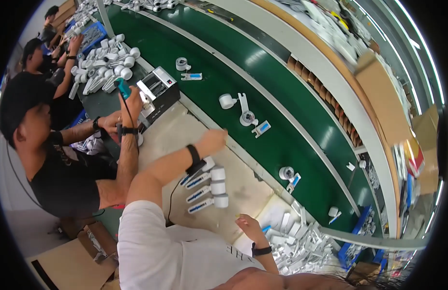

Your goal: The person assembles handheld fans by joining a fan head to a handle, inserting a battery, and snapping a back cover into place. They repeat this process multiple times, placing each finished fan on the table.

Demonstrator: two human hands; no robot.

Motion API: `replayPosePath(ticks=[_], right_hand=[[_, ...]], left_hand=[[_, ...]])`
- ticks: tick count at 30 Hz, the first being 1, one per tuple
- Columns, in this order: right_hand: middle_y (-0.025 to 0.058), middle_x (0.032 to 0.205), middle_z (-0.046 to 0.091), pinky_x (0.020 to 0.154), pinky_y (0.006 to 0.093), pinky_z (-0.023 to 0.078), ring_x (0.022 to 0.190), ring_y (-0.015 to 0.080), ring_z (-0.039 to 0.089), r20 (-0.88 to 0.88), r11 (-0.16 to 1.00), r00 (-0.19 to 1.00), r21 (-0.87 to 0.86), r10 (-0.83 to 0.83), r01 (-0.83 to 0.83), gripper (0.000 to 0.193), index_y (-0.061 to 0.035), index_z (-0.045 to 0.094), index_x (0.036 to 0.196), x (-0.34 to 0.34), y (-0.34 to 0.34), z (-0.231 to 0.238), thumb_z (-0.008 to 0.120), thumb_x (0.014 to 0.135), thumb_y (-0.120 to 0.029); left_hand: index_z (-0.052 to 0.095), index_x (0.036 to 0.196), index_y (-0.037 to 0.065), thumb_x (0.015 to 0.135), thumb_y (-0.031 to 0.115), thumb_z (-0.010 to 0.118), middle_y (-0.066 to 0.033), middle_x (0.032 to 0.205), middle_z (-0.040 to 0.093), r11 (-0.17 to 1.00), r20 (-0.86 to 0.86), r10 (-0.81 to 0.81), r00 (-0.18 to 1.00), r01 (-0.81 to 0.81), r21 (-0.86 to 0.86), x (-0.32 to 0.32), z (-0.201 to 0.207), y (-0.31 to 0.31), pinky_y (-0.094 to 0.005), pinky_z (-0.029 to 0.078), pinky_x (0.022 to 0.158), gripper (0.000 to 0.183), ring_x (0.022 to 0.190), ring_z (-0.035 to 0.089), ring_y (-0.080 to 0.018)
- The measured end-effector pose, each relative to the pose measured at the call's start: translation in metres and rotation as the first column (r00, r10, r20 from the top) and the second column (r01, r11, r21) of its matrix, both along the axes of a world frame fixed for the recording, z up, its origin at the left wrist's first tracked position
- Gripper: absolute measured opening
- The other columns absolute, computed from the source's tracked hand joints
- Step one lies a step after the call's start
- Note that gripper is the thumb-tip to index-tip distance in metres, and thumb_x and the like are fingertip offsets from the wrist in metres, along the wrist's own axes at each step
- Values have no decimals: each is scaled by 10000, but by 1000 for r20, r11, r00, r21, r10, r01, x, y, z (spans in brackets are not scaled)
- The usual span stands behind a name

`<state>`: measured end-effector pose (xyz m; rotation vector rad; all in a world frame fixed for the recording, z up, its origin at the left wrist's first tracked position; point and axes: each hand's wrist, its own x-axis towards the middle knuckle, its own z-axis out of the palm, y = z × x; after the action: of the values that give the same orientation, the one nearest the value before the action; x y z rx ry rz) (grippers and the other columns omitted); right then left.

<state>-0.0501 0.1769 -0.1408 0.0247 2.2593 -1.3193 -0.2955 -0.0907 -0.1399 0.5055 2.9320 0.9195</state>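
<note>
My left hand point(212, 143) is over the far edge of the worktable, beside the green conveyor belt point(195, 104). Its fingers are curled together, slightly blurred, and anything in them is hidden. My right hand point(249, 227) is near the table's right side, fingers bent and apart, with no held part visible. Between my arms lies a row of several white parts point(218, 187) with round cylindrical heads and flat handles bearing blue strips. Near my left forearm, a dark cable point(171, 198) runs across the beige tabletop point(161, 145). Next to my right hand is a heap of white plastic parts point(301, 241).
On the belt lie round-headed white parts point(246, 117) and blue-marked pieces point(261, 128). At left, a co-worker point(64, 159) holds a teal tool point(122, 87) beside a black box-shaped machine point(158, 92). More white parts point(105, 65) pile up behind. Blue crates point(357, 237) stand right.
</note>
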Motion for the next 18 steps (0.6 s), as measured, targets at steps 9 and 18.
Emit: replayPosePath(ticks=[9,18], right_hand=[[168,1113,507,879,370,393,1023,332,485,-662,913,666,401,344,-73,463,-18,488,1127,-229,-41,2,661,725,-170],[135,1152,429,855,428,418,1023,394,460,-397,894,872,438,286,-94,526,-176,476,1141,-395,-101,-36,674,658,-112]], left_hand=[[490,1127,78,825,128,443,-96,1165,472,662,-447,496,744,-657,-360,-224,-72,-112,-439,429,771,310,1147,400,-285],[507,1147,251,868,231,415,-51,1165,477,497,-132,801,584,-771,-399,-279,-73,-130,-651,291,807,295,1191,318,-402]])
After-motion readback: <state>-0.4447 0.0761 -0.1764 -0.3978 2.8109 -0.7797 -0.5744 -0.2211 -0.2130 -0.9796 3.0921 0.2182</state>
